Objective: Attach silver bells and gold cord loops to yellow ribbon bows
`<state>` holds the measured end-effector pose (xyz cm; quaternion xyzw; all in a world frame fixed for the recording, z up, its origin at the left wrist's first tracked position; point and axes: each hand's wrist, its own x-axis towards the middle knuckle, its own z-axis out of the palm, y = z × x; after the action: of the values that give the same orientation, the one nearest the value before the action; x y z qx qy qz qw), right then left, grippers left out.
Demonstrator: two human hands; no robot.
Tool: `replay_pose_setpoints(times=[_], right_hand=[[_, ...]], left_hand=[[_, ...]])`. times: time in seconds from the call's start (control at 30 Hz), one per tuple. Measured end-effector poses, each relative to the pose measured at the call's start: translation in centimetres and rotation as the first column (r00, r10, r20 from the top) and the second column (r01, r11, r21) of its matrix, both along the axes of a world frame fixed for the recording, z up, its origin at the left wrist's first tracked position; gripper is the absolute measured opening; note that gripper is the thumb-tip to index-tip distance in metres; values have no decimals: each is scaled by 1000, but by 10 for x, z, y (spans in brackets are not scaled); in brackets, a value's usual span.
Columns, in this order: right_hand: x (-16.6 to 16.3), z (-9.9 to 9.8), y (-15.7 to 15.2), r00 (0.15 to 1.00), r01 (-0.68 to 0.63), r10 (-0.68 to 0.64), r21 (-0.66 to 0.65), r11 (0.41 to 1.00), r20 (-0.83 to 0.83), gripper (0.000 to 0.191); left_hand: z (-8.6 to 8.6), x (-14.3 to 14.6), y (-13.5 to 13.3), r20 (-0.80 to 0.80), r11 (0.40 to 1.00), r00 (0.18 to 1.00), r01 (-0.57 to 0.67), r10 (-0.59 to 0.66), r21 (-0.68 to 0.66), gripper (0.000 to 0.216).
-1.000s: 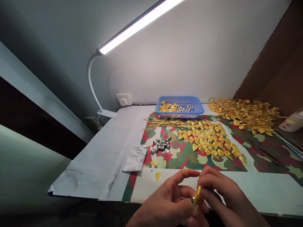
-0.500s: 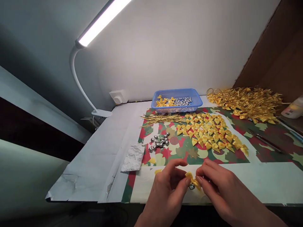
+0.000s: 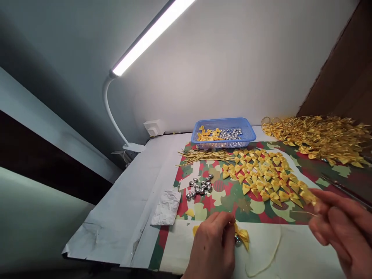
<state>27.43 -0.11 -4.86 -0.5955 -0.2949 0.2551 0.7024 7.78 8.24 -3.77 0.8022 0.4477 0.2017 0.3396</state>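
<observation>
My left hand (image 3: 213,244) is closed at the front of the table, pinching a yellow ribbon bow (image 3: 241,235). A round silver bell (image 3: 238,240) hangs against that bow. A thin pale thread (image 3: 271,260) curves over the white surface to the right of the bow. Off to the right, my right hand (image 3: 341,223) is raised with its fingers pinched together on a thread, part of which sticks out to the left. Whether both stretches of thread are one piece, I cannot tell. Many yellow bows (image 3: 261,174) lie spread out just beyond my right hand.
Silver bells (image 3: 200,188) lie loose beside a crumpled white packet (image 3: 167,207). Gold twist ties (image 3: 203,156) lie behind them. A blue basket (image 3: 223,144) holds bows and bells. Gold finished pieces (image 3: 325,137) are heaped at the right, near tweezers (image 3: 345,190). A lamp (image 3: 109,104) stands left.
My right hand has left the bow and moved right and up, with thread in its fingers. My left hand keeps the bow and bell. The view has shifted slightly.
</observation>
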Motion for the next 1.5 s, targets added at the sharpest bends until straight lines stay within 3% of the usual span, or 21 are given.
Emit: replay_pose_setpoints(times=[0.17,0.27,0.37,0.47,0.63,0.83,1.0,1.33,1.5], right_hand=[[-16,-9,5,994,-4,-4,-73,997,-105,35],[-28,-22,6,1000,5,-2,-169,986,16,44],[-31,-34,4,981,-7,46,-201,980,191,38],[-30,-36,4,960,-66,113,-183,981,257,32],[-30,-33,8,980,-107,135,-188,976,144,32],[-30,-35,11,983,-177,182,-158,971,12,32],[-29,-36,10,975,-217,221,-171,961,4,32],[-28,-40,10,983,-183,185,-150,972,-4,35],[-28,-42,10,982,-174,183,-178,969,35,36]], left_hand=[[18,-4,21,-49,980,997,-55,66,194,12],[36,-2,57,-136,938,975,-123,175,323,17],[46,2,102,-206,916,946,-163,250,366,17],[42,9,142,-291,915,914,-163,281,369,22],[26,20,178,-424,936,866,-124,265,330,28],[20,18,177,-545,959,810,-73,218,274,29],[20,10,162,-593,963,773,-81,224,257,29],[50,-21,166,-620,957,738,-128,267,259,28],[42,-18,162,-651,976,731,-102,204,192,28]])
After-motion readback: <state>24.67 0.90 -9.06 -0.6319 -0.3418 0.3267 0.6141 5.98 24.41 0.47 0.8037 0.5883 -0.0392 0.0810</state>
